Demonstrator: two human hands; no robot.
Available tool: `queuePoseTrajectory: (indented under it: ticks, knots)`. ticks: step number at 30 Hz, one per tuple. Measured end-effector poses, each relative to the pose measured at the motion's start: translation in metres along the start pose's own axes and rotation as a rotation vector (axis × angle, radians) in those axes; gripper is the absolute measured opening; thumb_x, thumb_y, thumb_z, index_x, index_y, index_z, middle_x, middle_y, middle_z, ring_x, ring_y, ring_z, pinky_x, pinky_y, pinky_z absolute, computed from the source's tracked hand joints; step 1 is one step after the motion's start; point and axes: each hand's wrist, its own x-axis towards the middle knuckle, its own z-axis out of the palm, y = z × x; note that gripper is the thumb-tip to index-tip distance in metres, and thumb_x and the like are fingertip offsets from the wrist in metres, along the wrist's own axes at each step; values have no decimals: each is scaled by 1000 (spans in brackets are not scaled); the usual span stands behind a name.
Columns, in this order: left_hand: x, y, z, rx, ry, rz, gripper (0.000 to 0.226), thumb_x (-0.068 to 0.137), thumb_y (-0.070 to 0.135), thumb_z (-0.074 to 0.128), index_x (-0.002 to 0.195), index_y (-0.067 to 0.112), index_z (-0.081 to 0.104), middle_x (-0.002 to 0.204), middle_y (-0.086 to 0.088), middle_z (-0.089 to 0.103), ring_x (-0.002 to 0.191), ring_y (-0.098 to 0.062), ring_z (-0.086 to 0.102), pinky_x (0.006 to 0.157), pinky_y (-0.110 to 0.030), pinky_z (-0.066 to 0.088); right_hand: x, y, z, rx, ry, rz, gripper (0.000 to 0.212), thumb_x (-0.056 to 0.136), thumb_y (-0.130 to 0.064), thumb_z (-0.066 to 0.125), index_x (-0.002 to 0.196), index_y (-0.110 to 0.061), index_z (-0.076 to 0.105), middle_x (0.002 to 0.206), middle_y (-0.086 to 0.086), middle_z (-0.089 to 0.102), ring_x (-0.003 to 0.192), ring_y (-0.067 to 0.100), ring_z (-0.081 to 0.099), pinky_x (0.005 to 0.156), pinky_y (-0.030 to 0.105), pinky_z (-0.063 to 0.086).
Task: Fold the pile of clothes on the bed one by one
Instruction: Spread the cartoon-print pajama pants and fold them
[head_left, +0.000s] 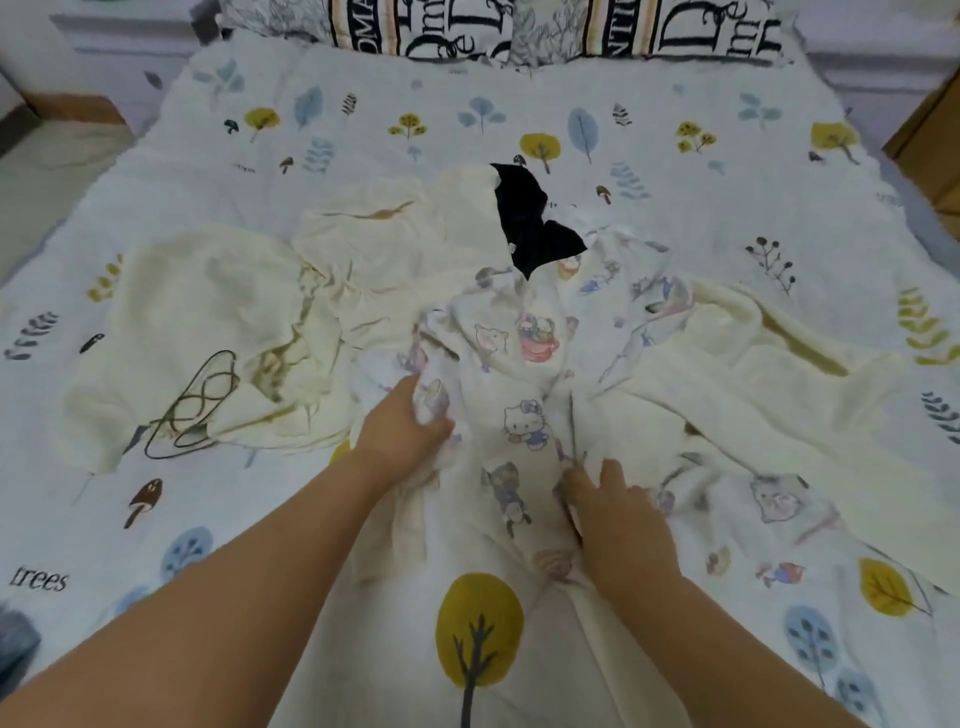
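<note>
Clothes lie heaped across the middle of the bed (675, 171), and the cartoon-print garment (524, 374) in the centre of the heap serves as the landmark. It runs in a crumpled white band from the black garment (530, 218) at its far end down toward the person at the near edge of the bed. The left hand (400, 426) grips the left edge of the cartoon-print garment, fingers curled round a bunch of its cloth. The right hand (618, 514) rests on the garment's right side nearer the person; its fingers are bent into a fold of the cloth and seem to pinch it, though the fingertips are partly hidden. Left of the cartoon-print garment lies a cream garment (208, 332), spread wide and touching it, with a thin dark cord (192, 410) looped on its near part. Beyond that, another cream piece (384, 239) lies up against the black garment. Right of the cartoon-print garment a cream blanket-like piece (753, 364) spreads toward the right edge of the bed, overlapping more cartoon-print cloth (779, 504) near the right hand. Bare leaf-and-tree-patterned sheet shows beyond the black garment up to the pillows (519, 26) at the head of the bed, and also on the near side, between and beside the forearms. A strip of bare sheet runs along the left edge of the bed, outside the cream garment.
</note>
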Motion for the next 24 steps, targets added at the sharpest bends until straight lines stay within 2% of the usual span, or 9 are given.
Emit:
queuePoseTrajectory:
  ticks: [2, 4, 6, 10, 13, 15, 18, 21, 24]
  knots:
    - [-14, 5, -4, 19, -4, 73, 6, 85, 11, 58, 84, 17, 56, 79, 2, 59, 80, -21, 56, 67, -27, 40, -9, 0, 0, 35, -40, -15, 41, 95, -14, 34, 135, -26, 32, 126, 7, 36, 100, 23, 54, 73, 31, 42]
    - [-29, 8, -10, 48, -6, 131, 28, 84, 6, 54, 62, 19, 42, 61, 7, 48, 61, -12, 45, 54, -22, 33, -20, 1, -4, 61, -87, -4, 36, 94, -14, 37, 129, -23, 37, 123, 6, 40, 101, 23, 56, 76, 33, 43]
    - [-47, 16, -23, 51, 6, 156, 36, 83, 3, 53, 57, 21, 37, 56, 9, 44, 54, -6, 39, 49, -17, 28, -33, 1, -12, 99, -115, 14, 34, 93, -17, 40, 127, -23, 39, 122, 5, 42, 100, 23, 57, 72, 31, 43]
    - [-80, 42, -57, -39, 116, 217, 31, 84, 0, 52, 60, 20, 49, 60, 7, 53, 57, -5, 47, 51, -11, 34, -60, -7, -44, 220, -60, 31, 33, 92, -24, 44, 125, -28, 40, 119, 0, 42, 95, 20, 59, 61, 25, 37]
    - [-106, 79, -91, -142, 212, 250, 19, 87, 3, 50, 75, 14, 60, 71, -2, 62, 67, -12, 55, 57, -20, 38, -85, -13, -86, 310, 22, 17, 28, 91, -23, 46, 118, -25, 41, 113, 0, 41, 91, 21, 56, 61, 25, 37]
    - [-118, 106, -110, -233, 248, 275, 24, 89, 4, 49, 77, 20, 62, 73, 1, 64, 66, -6, 55, 58, -18, 40, -96, -16, -112, 373, 56, -2, 23, 90, -23, 46, 112, -24, 41, 105, -1, 37, 83, 20, 51, 60, 27, 40]
    - [-147, 164, -151, -374, 221, 330, 34, 91, 5, 47, 78, 31, 64, 81, 3, 67, 75, -12, 59, 67, -27, 46, -116, -15, -168, 387, 112, -43, 26, 88, -22, 50, 113, -21, 42, 115, 1, 33, 83, 20, 51, 63, 27, 41]
    - [-179, 216, -187, -448, 169, 418, 34, 91, 7, 46, 81, 29, 70, 86, 6, 71, 79, -13, 63, 71, -28, 49, -137, -13, -230, 483, 217, -60, 28, 89, -24, 53, 115, -22, 42, 125, -3, 33, 77, 12, 49, 68, 24, 39]
    - [-213, 258, -215, -483, 148, 452, 22, 91, 9, 47, 85, 19, 66, 87, -9, 68, 75, -19, 59, 68, -31, 46, -165, -20, -290, 782, 329, -120, 48, 89, -39, 54, 133, -28, 36, 137, -9, 33, 107, 7, 49, 89, 25, 41]
